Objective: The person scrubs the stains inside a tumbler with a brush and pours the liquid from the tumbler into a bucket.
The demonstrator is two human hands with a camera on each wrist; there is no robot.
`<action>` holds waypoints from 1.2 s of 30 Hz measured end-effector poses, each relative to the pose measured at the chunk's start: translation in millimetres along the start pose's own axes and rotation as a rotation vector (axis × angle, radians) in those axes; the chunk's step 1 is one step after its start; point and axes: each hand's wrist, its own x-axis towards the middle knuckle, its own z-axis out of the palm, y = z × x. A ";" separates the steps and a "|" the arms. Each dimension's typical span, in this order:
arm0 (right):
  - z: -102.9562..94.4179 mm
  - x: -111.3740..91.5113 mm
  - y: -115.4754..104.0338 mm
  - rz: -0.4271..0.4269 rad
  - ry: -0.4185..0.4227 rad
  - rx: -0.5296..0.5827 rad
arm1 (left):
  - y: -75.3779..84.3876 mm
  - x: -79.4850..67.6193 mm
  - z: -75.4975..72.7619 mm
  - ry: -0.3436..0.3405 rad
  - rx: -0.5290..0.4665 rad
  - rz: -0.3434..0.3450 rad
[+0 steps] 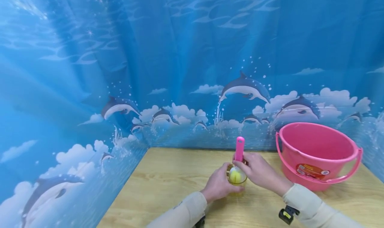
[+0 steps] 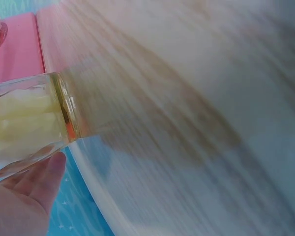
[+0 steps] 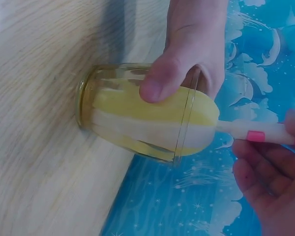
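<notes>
My left hand (image 1: 220,184) grips a clear, faintly amber drinking glass (image 3: 84,105) around its side, thumb across the wall in the right wrist view. A sponge bottle brush with a yellow-and-white head (image 3: 152,125) sits inside the glass, its rounded end by the handle showing past the rim. Its white-and-pink handle (image 1: 239,148) points up and away from the glass. Fingers and thumb of my right hand (image 1: 261,171) pinch that handle just above the rim. In the left wrist view the base of the glass faces the wooden table, close to it.
A large pink bucket (image 1: 318,141) with its handle folded down stands at the right of the wooden table (image 1: 168,178). Behind and to the left hangs a blue dolphin-print cloth (image 1: 180,54), meeting the table's far edge.
</notes>
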 end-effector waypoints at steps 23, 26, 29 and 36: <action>-2.5 4.1 -1.6 0.101 0.021 0.146 | -2.3 1.6 -1.7 0.007 0.031 0.061; -2.2 5.4 -0.2 0.175 0.047 0.179 | -1.9 2.0 -1.6 0.012 0.045 0.066; -1.1 6.3 1.1 0.235 0.081 0.188 | -1.9 2.2 -1.0 0.013 0.048 0.066; -2.4 9.8 1.5 0.300 0.134 0.199 | -3.5 1.8 -1.0 0.021 0.045 0.084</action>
